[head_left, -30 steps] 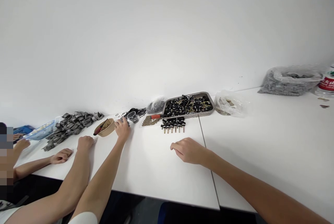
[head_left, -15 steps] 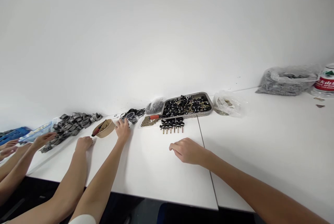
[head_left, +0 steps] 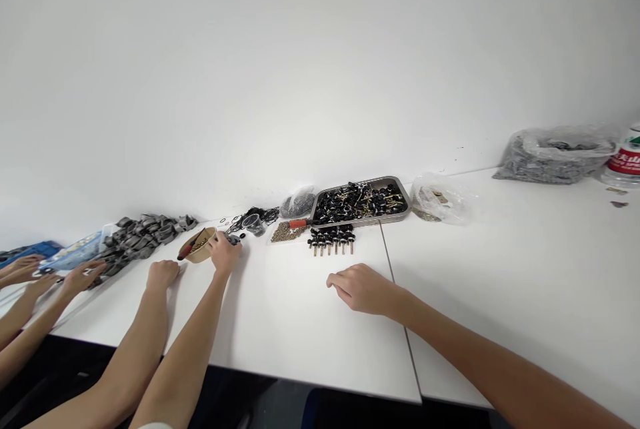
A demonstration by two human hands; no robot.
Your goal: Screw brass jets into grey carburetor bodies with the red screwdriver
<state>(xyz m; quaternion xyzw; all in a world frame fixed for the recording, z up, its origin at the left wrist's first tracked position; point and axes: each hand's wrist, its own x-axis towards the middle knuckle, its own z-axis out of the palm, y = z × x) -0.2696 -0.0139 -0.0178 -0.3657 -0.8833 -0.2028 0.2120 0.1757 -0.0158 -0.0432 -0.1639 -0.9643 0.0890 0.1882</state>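
My left hand reaches over the table at the rim of a tan bowl, its fingers closed. A small grey and black piece shows at its fingertips; I cannot make out its kind. A clear plastic cup stands just right of it. My right hand hovers low over or rests on the white table, fingers curled in, what they hold hidden. Beyond it, several black-headed parts with brass stems lie in a row before a metal tray heaped with similar parts.
A red-handled tool lies by small brass pieces. A red-handled screwdriver leans in the bowl. Grey parts are piled left. A co-worker's hand rests near my left arm. Plastic bags stand along the wall.
My left hand has moved left, from beside the clear cup to the bowl's rim. My right hand has hardly moved. Co-workers' hands at the far left have shifted.
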